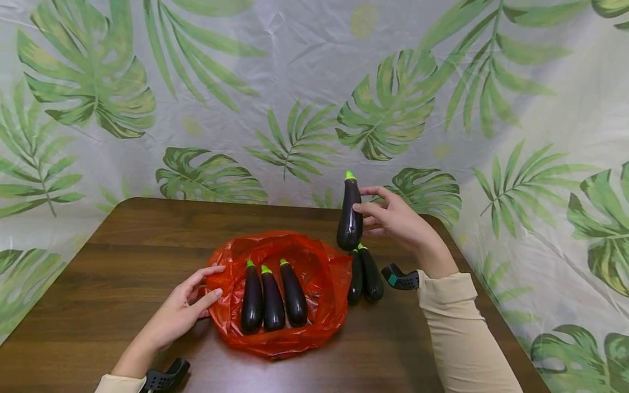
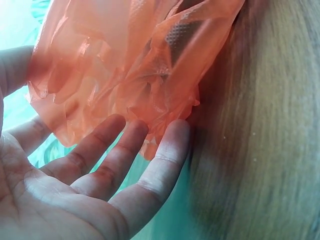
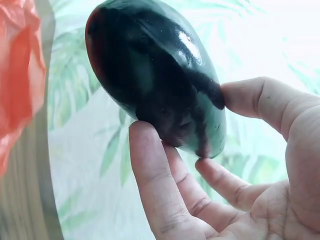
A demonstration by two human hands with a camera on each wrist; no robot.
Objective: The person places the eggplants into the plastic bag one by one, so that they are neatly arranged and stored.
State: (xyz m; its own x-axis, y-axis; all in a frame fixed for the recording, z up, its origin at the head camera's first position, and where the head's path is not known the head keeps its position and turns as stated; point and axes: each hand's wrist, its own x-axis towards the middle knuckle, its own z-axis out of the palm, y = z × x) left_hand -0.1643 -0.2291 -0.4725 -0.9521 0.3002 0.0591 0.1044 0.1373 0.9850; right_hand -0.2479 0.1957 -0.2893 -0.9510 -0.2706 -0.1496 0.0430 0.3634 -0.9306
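Note:
My right hand (image 1: 393, 218) holds a dark purple eggplant (image 1: 350, 215) upright by its side, green stem cap at the top, raised above the table. In the right wrist view, the thumb and fingertips grip the glossy eggplant (image 3: 155, 75). My left hand (image 1: 184, 305) holds the left rim of an open red plastic bag (image 1: 280, 349). Seen from the left wrist, some fingers lie on the near side of the bag (image 2: 120, 65) while others go behind its film. Inside the bag, three eggplants (image 1: 272, 300) lie side by side, stems pointing away.
Two more eggplants (image 1: 372, 275) lie on the table just right of the bag, below the raised one. The brown wooden table (image 1: 147, 234) has its far edge against a leaf-patterned curtain (image 1: 295, 71), which also runs along the right side.

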